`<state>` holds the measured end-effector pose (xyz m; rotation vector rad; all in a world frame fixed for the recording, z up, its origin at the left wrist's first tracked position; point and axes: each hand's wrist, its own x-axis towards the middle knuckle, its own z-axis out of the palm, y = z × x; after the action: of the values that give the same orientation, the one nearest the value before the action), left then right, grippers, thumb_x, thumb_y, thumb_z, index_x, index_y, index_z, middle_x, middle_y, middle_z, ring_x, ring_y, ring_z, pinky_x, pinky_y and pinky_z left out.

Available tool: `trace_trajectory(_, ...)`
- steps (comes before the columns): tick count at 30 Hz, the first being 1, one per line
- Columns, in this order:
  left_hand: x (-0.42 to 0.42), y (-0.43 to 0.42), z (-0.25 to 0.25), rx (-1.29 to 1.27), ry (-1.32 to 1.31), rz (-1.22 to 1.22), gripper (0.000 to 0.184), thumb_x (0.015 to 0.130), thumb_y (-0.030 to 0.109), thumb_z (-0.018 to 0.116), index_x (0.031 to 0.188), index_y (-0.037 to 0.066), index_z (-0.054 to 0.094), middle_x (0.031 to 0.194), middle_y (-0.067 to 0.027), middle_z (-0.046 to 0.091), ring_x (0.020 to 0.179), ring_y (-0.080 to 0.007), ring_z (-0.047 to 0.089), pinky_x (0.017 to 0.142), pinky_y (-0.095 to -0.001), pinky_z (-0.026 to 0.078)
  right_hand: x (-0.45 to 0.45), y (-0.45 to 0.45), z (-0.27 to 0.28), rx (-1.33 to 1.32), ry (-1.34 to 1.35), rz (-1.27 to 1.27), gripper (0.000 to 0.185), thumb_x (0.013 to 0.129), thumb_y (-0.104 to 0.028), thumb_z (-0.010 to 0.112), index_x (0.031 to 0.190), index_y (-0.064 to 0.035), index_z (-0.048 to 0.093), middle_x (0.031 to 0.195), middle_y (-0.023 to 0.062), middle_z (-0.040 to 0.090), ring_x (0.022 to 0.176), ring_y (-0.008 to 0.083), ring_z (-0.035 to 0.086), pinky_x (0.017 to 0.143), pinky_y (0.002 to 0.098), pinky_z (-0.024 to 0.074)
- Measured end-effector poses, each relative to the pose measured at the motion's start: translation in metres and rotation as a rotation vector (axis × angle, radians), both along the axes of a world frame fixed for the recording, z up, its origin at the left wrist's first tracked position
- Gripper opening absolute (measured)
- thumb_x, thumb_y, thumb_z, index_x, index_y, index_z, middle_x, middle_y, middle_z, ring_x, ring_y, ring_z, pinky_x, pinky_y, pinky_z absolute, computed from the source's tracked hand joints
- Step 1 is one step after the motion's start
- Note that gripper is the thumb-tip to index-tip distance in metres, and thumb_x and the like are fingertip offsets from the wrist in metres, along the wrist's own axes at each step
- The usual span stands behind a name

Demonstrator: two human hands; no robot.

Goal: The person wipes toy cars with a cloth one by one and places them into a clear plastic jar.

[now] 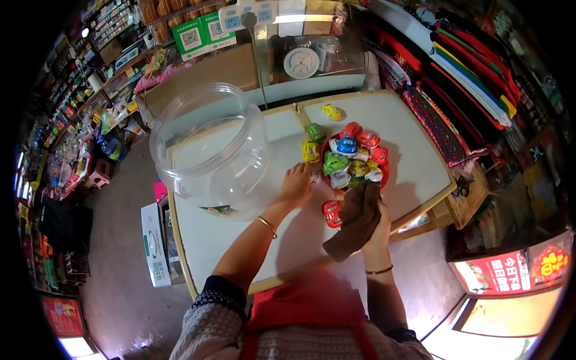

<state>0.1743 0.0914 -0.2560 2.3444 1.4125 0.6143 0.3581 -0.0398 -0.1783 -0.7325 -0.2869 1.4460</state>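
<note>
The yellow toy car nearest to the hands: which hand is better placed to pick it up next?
Probably the left hand: it is close to the yellow toy car. The right hand is farther away and holds a brown cloth.

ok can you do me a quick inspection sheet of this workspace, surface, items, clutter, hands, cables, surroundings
Surface: white tabletop with pale edging.
Job's things: large clear jar at left; red container heaped with toy cars; outside it, two yellow cars, a green car and a red car.
Clutter: printed white box beside the table's left side.
Hands: right hand grips a brown cloth; left hand is near the cars, its grip unclear.
Cables: one cord hangs from the power strip behind the table.
Surroundings: dial scale behind, fabrics at right, packed shelves at left.
</note>
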Motion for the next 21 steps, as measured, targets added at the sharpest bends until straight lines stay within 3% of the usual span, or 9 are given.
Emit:
trace_trajectory(3,-0.003,0.003,-0.010,-0.044,-0.095,0.074,0.060,0.075,0.008,0.063,0.130,0.000,0.041,0.114,-0.0204,0.047,0.100,-0.0363,0.050,0.089,-0.0431,0.042,0.007,0.005,0.004,-0.028,-0.034,0.057,0.052,0.090,-0.037,0.048,0.128,-0.0017,0.042,0.114,0.0127,0.055,0.098,0.0272,0.058,0.081,0.0383,0.0511)
trace_trajectory(4,-0.004,-0.005,0.004,-0.036,-0.090,0.094,0.060,0.075,0.008,0.063,0.130,0.000,0.041,0.114,-0.0204,0.047,0.100,-0.0363,0.050,0.089,-0.0431,0.042,0.007,0.009,0.009,-0.017,-0.035,0.110,0.050,0.092,-0.034,0.048,0.129,-0.0011,0.042,0.113,0.0124,0.055,0.100,0.0267,0.058,0.084,0.0370,0.0502)
trace_trajectory(6,-0.003,-0.035,0.063,-0.167,-0.494,0.208,0.061,0.073,0.006,0.065,0.128,-0.004,0.040,0.112,-0.0213,0.045,0.103,-0.0358,0.050,0.089,-0.0393,0.044,-0.004,0.022,0.019,0.104,-0.121,0.033,0.045,0.093,-0.027,0.048,0.128,-0.0003,0.042,0.112,0.0128,0.056,0.099,0.0258,0.058,0.084,0.0353,0.0500)
trace_trajectory(8,-0.006,-0.055,0.099,-0.073,-0.514,0.209,0.063,0.071,0.004,0.067,0.127,-0.005,0.040,0.113,-0.0201,0.043,0.099,-0.0363,0.050,0.086,-0.0381,0.046,-0.019,0.031,0.027,0.218,-0.207,-0.044,0.040,0.093,-0.020,0.049,0.127,0.0004,0.043,0.111,0.0132,0.057,0.098,0.0249,0.059,0.084,0.0336,0.0499)
trace_trajectory(10,-0.008,-0.076,0.132,0.055,-0.577,0.087,0.065,0.068,-0.004,0.064,0.128,-0.005,0.039,0.115,-0.0196,0.042,0.100,-0.0367,0.050,0.087,-0.0373,0.046,-0.034,0.037,0.034,0.495,-0.854,-0.126,0.034,0.093,-0.008,0.048,0.125,0.0020,0.043,0.111,0.0132,0.057,0.098,0.0220,0.059,0.085,0.0315,0.0479)
trace_trajectory(12,-0.006,-0.093,0.153,0.167,-0.598,-0.035,0.065,0.065,-0.009,0.060,0.126,-0.005,0.040,0.115,-0.0202,0.043,0.103,-0.0365,0.049,0.087,-0.0377,0.046,-0.053,0.044,0.055,0.717,-1.019,-0.001,0.036,0.094,-0.009,0.048,0.128,0.0028,0.042,0.119,0.0122,0.054,0.110,0.0179,0.050,0.095,0.0298,0.0386)
trace_trajectory(17,-0.032,-0.099,0.164,0.352,-0.279,-0.144,0.064,0.065,-0.013,0.057,0.126,-0.004,0.039,0.116,-0.0215,0.044,0.103,-0.0400,0.048,0.088,-0.0391,0.045,-0.060,0.064,0.082,0.360,-0.567,0.362,0.032,0.095,-0.018,0.049,0.120,0.0026,0.051,0.115,0.0094,0.057,0.105,0.0156,0.052,0.092,0.0276,0.0402)
trace_trajectory(18,-0.033,-0.103,0.165,0.350,-0.278,-0.134,0.064,0.065,-0.013,0.057,0.126,-0.004,0.039,0.116,-0.0215,0.044,0.103,-0.0400,0.048,0.088,-0.0391,0.045,-0.055,0.067,0.094,0.255,-0.600,0.492,0.031,0.095,-0.019,0.049,0.118,0.0013,0.053,0.113,0.0084,0.058,0.104,0.0142,0.052,0.091,0.0272,0.0398)
trace_trajectory(21,-0.033,-0.100,0.172,0.335,-0.418,-0.104,0.068,0.065,-0.012,0.060,0.128,-0.002,0.038,0.115,-0.0205,0.047,0.104,-0.0376,0.050,0.087,-0.0395,0.046,-0.053,0.073,0.100,0.579,-0.905,0.458,0.030,0.096,-0.017,0.047,0.119,0.0005,0.053,0.113,0.0075,0.058,0.103,0.0144,0.052,0.089,0.0272,0.0411)
